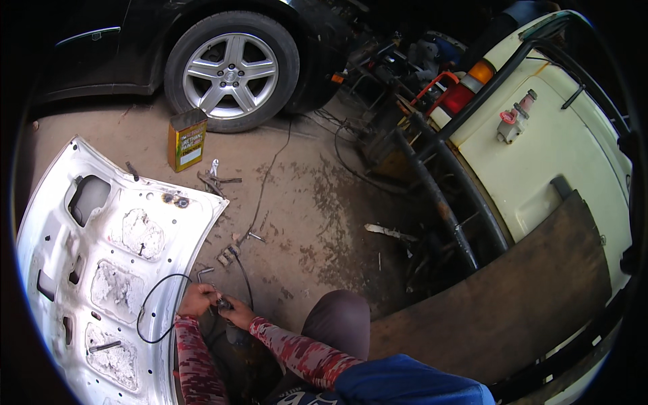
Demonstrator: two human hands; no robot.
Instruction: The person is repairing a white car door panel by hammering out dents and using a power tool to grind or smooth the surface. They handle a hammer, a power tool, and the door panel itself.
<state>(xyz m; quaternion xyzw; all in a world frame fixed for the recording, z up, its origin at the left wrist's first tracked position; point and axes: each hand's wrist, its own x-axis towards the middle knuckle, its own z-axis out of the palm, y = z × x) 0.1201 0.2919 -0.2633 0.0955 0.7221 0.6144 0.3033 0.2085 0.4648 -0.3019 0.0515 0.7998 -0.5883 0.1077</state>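
Note:
My left hand (pixel 196 300) and my right hand (pixel 237 313) meet low in the view, beside the edge of a white car body panel (pixel 158 236). The right fingers are wrapped round a dark, rounded tool (pixel 224 304), whose kind I cannot make out. Pinched close to the tool's end, my left fingers hide whatever lies in them. A black cord (pixel 140 322) loops over the panel's edge near my left hand. Just beyond the hands lies a bent metal wrench (pixel 204 272) on the floor.
A socket block (pixel 228 255) with a cord lies past the hands. A yellow can (pixel 187 140) stands by a black car's wheel (pixel 231 74). Several tools (pixel 217 177) lie near it. At right are a brown board (pixel 499 304), a black tube frame (pixel 466 196) and a cream vehicle (pixel 553 148).

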